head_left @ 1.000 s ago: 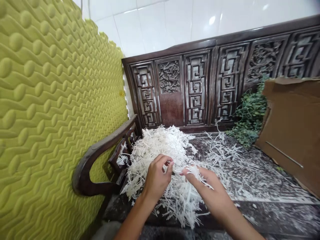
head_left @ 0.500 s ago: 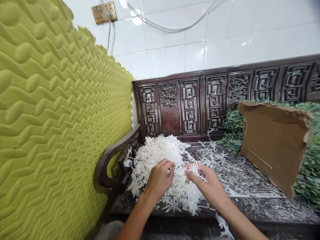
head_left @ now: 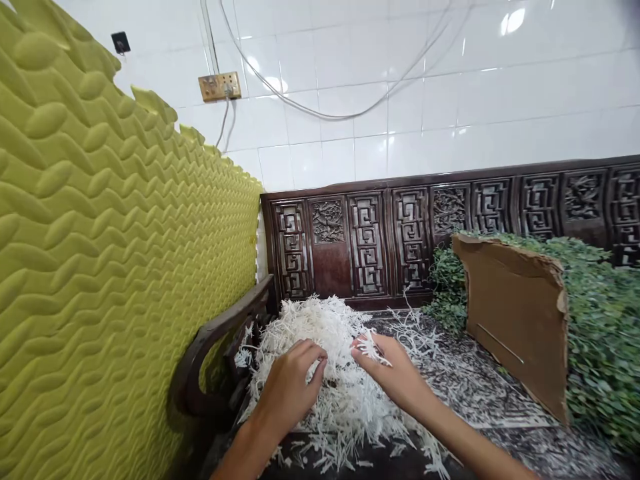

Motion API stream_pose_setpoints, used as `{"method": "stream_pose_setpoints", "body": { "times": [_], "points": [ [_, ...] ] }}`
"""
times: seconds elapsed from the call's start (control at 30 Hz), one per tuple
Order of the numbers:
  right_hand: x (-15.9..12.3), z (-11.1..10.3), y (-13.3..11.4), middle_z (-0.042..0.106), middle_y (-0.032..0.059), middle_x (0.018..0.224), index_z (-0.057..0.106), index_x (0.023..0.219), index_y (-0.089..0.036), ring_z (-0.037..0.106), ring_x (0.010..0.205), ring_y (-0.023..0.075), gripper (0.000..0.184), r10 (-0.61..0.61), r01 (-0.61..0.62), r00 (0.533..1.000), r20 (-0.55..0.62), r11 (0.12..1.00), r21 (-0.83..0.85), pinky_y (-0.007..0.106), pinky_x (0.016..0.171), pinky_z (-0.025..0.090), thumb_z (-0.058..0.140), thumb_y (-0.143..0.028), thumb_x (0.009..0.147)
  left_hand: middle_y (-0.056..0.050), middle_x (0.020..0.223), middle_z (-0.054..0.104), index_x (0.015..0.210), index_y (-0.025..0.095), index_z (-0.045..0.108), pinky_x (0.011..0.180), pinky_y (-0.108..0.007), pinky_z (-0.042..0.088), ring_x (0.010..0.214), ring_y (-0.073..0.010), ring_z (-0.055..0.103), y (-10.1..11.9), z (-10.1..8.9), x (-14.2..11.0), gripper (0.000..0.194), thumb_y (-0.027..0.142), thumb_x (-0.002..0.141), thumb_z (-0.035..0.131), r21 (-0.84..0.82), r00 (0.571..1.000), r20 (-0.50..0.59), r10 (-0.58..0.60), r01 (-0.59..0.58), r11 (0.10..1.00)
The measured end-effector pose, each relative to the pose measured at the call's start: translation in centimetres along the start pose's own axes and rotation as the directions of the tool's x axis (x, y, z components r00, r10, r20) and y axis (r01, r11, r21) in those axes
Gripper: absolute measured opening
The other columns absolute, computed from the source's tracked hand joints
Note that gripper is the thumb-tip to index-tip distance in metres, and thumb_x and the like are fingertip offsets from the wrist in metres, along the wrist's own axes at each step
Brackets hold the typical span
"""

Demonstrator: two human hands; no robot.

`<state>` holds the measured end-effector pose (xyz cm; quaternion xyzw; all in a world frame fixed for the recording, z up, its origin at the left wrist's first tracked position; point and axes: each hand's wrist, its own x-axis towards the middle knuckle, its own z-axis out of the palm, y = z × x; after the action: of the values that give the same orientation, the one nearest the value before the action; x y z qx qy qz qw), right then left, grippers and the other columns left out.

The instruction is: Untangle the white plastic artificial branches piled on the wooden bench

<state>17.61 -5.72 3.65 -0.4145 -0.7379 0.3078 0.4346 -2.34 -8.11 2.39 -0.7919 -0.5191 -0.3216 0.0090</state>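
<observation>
White feathery sprigs (head_left: 325, 393) heaped on a carved wooden bench (head_left: 330, 270), left hand (head_left: 290, 390) curled closed over them, right hand (head_left: 390, 370) pinching a small tuft (head_left: 371, 348).

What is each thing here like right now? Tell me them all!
Left hand, curled on the shreds.
Right hand, pinching some shreds.
White shreds, heaped on the bench, some scattered.
Carved wooden bench, dark, strewn with shreds.
Torn cardboard sheet, standing tilted.
Green leafy sprigs, piled behind the cardboard.
Wall socket, wires coming out.

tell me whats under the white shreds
Around the pile of white shredded strands, the mottled seat of the carved wooden settee shows, with stray strands on it. What lies beneath the heap is covered and cannot be seen.
</observation>
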Motion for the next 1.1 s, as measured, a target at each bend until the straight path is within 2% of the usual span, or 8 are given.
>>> {"method": "stream_pose_setpoints", "body": {
  "times": [0.1,0.27,0.57,0.67,0.8,0.9,1.0,1.1],
  "points": [
    [0.7,0.3,1.7,0.068,0.0052,0.088,0.067,0.085,-0.016,0.061,0.088,0.0257,0.028,0.013,-0.013,0.999,0.030,1.000,0.006,0.033,0.079,0.045,0.051,-0.039,0.086,-0.002,0.087,0.063,0.086,0.021,0.061,0.073,-0.028,0.044,0.084,-0.0183,0.059,0.2,0.3,1.2,0.016,0.015,0.088,0.046,0.004,0.999,0.034,0.029,-0.029,1.000],
    [1.1,1.0,4.7,0.066,0.0062,0.086,0.068,0.088,-0.016,0.061,0.083,0.0259,0.036,0.161,-0.167,0.985,0.061,0.979,0.114,0.034,0.073,0.049,0.054,-0.049,0.082,-0.002,0.087,0.063,0.086,0.022,0.060,0.072,-0.027,0.044,0.084,-0.0175,0.059,-0.5,2.5,0.9,0.017,0.012,0.088,0.046,-0.030,0.992,0.122,0.013,-0.009,1.000],
    [-0.2,1.5,5.4,0.066,0.0075,0.098,0.069,0.093,-0.024,0.061,0.086,0.0263,0.039,0.352,-0.352,0.936,0.022,0.925,0.145,0.036,0.073,0.050,0.059,-0.056,0.076,-0.003,0.084,0.060,0.084,0.020,0.057,0.062,-0.026,0.041,0.079,-0.0180,0.057,-2.2,4.5,0.0,0.020,0.005,0.082,0.045,0.064,0.947,0.308,0.089,-0.114,0.991],
    [-0.7,1.7,5.8,0.067,0.0071,0.092,0.070,0.091,-0.023,0.062,0.079,0.0256,0.038,0.350,-0.352,0.936,0.042,0.927,0.132,0.037,0.072,0.050,0.058,-0.056,0.075,-0.003,0.078,0.060,0.083,0.020,0.058,0.061,-0.026,0.042,0.072,-0.0167,0.057,-2.6,4.5,0.1,0.017,0.010,0.087,0.044,0.046,0.950,0.300,0.090,-0.109,0.993],
    [-0.9,1.2,6.4,0.067,0.0079,0.101,0.069,0.094,-0.024,0.061,0.091,0.0285,0.034,0.374,-0.371,0.928,0.000,0.921,0.119,0.038,0.079,0.050,0.060,-0.051,0.075,-0.002,0.075,0.062,0.085,0.021,0.059,0.065,-0.028,0.043,0.071,-0.0170,0.059,-3.6,4.3,0.1,0.019,0.018,0.092,0.041,0.065,0.948,0.311,0.062,-0.086,0.994],
    [-0.5,0.7,6.6,0.068,0.0073,0.096,0.070,0.092,-0.024,0.062,0.083,0.0278,0.035,0.398,-0.395,0.917,-0.006,0.913,0.103,0.037,0.074,0.050,0.060,-0.053,0.075,-0.002,0.074,0.062,0.086,0.021,0.060,0.066,-0.030,0.043,0.071,-0.0174,0.059,-4.1,4.3,-0.1,0.021,0.021,0.094,0.040,0.084,0.938,0.343,0.044,-0.077,0.993],
    [0.1,0.6,6.8,0.068,0.0063,0.092,0.069,0.090,-0.024,0.061,0.084,0.0267,0.036,0.352,-0.357,0.934,0.066,0.930,0.094,0.034,0.076,0.049,0.059,-0.055,0.076,-0.002,0.074,0.061,0.085,0.021,0.060,0.064,-0.030,0.043,0.071,-0.0173,0.058,-4.0,4.2,-0.4,0.023,0.021,0.094,0.039,0.079,0.934,0.355,0.037,-0.069,0.994],
    [0.4,0.8,7.0,0.065,0.0043,0.082,0.065,0.086,-0.024,0.059,0.080,0.0244,0.034,0.346,-0.365,0.918,0.196,0.928,0.070,0.033,0.075,0.047,0.055,-0.055,0.081,-0.003,0.077,0.061,0.085,0.021,0.061,0.065,-0.029,0.044,0.072,-0.0168,0.057,-3.7,3.9,-0.5,0.021,0.020,0.093,0.041,0.029,0.944,0.327,0.029,-0.040,0.999]
  ]
}}
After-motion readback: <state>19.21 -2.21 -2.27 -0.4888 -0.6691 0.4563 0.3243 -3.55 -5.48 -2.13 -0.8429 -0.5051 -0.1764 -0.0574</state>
